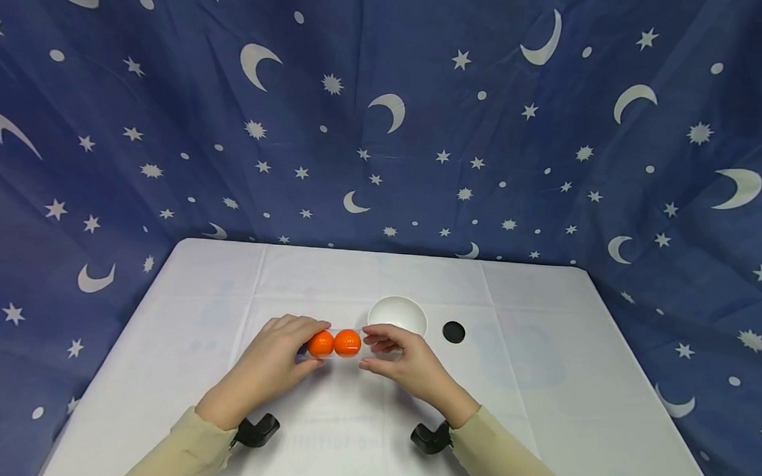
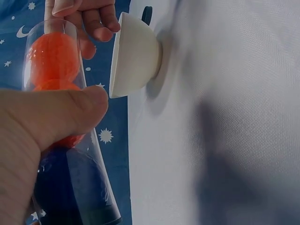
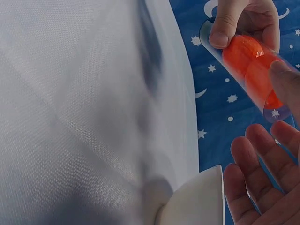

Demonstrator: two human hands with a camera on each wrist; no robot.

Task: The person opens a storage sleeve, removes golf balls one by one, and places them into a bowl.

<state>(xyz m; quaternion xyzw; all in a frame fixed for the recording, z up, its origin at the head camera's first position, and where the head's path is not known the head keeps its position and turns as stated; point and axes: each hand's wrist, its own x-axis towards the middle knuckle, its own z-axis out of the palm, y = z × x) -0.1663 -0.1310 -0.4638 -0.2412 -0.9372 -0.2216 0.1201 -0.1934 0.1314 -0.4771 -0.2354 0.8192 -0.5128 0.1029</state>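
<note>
The left hand point(image 1: 275, 358) pinches a clear tube point(image 2: 65, 140) holding two orange balls point(image 1: 334, 343), lying level just above the table's point(image 1: 539, 419) middle. The tube looks light, stiff and slick — best gripped round its barrel, not the open mouth. The right hand point(image 1: 400, 358) pinches that end, fingers loosely spread — a white bowl point(image 1: 398, 314) at its twelve o'clock, a black cap point(image 1: 454, 332) at two.

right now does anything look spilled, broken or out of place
Nothing stands out. The two orange balls sit inside the clear tube held by both hands; the white bowl stands upright and the black cap lies beside it.
</note>
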